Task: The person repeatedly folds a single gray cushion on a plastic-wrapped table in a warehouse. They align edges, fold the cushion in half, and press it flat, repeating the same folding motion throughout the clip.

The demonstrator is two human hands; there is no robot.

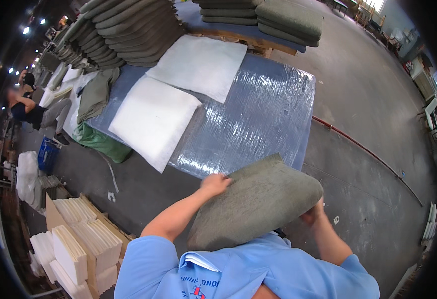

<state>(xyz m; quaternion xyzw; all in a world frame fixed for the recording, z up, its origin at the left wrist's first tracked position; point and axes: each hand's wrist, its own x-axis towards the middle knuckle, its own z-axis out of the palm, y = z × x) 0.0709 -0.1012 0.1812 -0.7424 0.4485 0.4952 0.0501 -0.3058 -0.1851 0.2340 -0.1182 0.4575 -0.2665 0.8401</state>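
Observation:
A grey-green fabric cushion [258, 199] is held up close against my body, tilted, with one corner pointing away over the near edge of the wrapped table. On its left upper edge, my left hand [216, 184] is closed, gripping the fabric. My right hand [313, 212] grasps the right end, its fingers partly hidden behind the cushion. Beyond it, two white padding sheets [154, 117] lie on the table [258, 107], which is covered in shiny plastic film; the nearer sheet overhangs the left edge.
Tall stacks of grey-green cushions [133, 32] stand at the far left, with more cushions [288, 22] at the back. White foam blocks [96, 241] fill a carton at lower left. A red hose [363, 147] crosses the floor at right. Another person [39, 112] sits far left.

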